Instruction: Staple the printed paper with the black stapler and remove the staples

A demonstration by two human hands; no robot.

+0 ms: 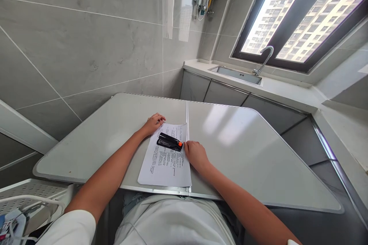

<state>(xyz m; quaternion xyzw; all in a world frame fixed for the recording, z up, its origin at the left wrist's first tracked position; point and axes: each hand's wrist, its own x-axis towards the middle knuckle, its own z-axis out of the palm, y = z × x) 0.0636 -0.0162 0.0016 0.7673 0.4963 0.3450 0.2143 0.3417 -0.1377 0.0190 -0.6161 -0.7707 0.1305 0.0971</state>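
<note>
Printed sheets of paper (163,176) lie on the folding table, left of its centre seam. On top of them rests a black stapler (168,140) with an orange-red patch at its right end. My left hand (154,123) is at the paper's upper left corner, fingers loosely bent and a little apart, holding nothing visible. Beside the paper's right edge, near the stapler's orange end, is my right hand (197,155). Its fingers are curled in, and their tips are mostly hidden, so I cannot tell whether they pinch the paper edge.
The pale folding table (244,153) has a metal seam down the middle. A tiled wall stands behind it. At the back right are a counter with a sink (238,74), a tap (266,59) and a window. A white perforated basket (31,195) with cables is at lower left.
</note>
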